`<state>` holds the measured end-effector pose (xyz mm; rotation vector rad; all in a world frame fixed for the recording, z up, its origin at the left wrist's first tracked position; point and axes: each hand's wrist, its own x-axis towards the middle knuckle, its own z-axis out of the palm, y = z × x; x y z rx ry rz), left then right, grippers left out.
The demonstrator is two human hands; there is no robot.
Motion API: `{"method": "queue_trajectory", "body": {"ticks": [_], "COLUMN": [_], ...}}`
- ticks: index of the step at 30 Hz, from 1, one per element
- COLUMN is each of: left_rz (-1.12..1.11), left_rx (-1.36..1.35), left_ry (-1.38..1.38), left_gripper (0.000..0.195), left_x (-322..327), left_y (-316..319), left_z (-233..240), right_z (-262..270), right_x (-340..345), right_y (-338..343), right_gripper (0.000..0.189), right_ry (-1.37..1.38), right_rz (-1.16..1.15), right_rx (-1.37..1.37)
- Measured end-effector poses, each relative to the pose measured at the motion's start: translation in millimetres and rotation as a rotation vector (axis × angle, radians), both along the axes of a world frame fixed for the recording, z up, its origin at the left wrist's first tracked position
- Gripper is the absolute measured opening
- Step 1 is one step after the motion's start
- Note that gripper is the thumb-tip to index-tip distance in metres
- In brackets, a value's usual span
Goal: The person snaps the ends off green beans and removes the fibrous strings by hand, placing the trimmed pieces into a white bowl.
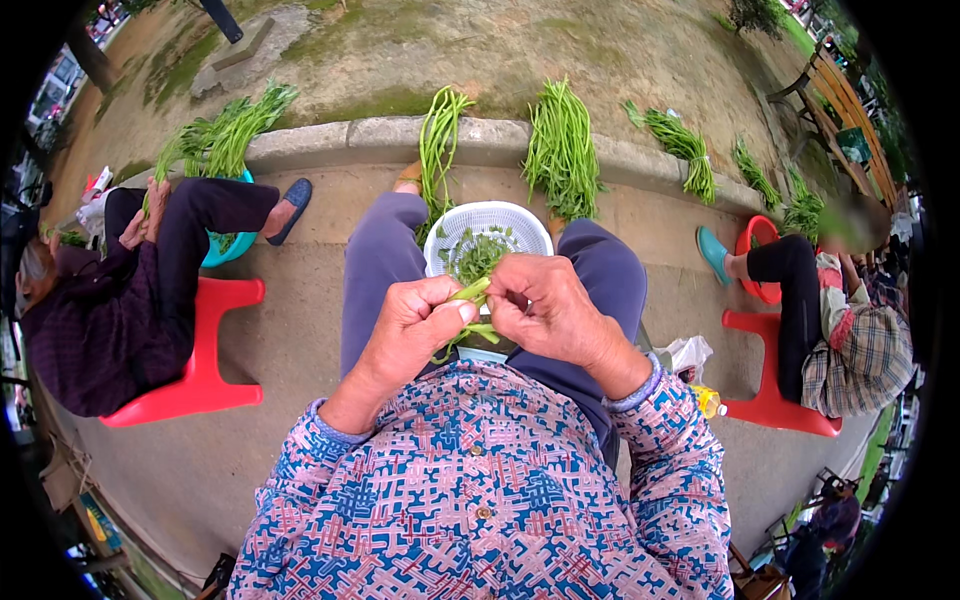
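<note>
My left hand grips several short green vegetable stalks between thumb and fingers, above my lap. At the upper end of those stalks, the thumb and forefinger of my right hand pinch together. Loose stalk ends poke out below my left thumb. Just beyond both hands, a white plastic basket sits between my knees with torn green leaves inside, partly hidden by my hands. Long stalks lean over the kerb beside my left foot. A thicker leafy bunch rests across it, further right.
A stone kerb runs across the front. On the left, a person sits on a red plastic stool near a turquoise basin. Another person sits right, near a red basin. A plastic bag and yellow bottle stand close by.
</note>
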<state>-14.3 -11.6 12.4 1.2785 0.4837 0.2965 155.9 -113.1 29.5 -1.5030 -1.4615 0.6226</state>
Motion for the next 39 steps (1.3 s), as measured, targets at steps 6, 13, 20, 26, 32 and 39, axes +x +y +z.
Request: {"method": "queue_trajectory", "body": {"ticks": [6,13,20,26,32,39], "left_rz": [0.081,0.07,0.043,0.058,0.137,0.167], "left_rx": [0.174,0.174,0.065,0.105,0.151,0.335], "left_ry": [0.034,0.033,0.073,0.074,0.018,-0.01], "left_gripper": [0.006,0.01,0.009,0.011,0.01,0.011], "left_x": [7,5,7,6,5,2], "left_y": [-8,-5,-5,-7,-8,-8], "left_z": [2,-3,2,2,1,-1], "right_z": [12,12,9,4,-10,-18], "right_x": [13,11,15,4,-9,-17], "right_y": [-2,-4,-6,-5,-3,-2], "right_gripper": [0.005,0.01,0.011,0.012,0.014,0.015], "right_ry": [-0.101,-0.368,-0.437,-0.413,-0.208,-0.063], "right_rz": [0.191,0.187,0.234,0.135,-0.048,-0.11], "right_rx": [-0.022,0.016,0.059,0.057,0.115,0.079]}}
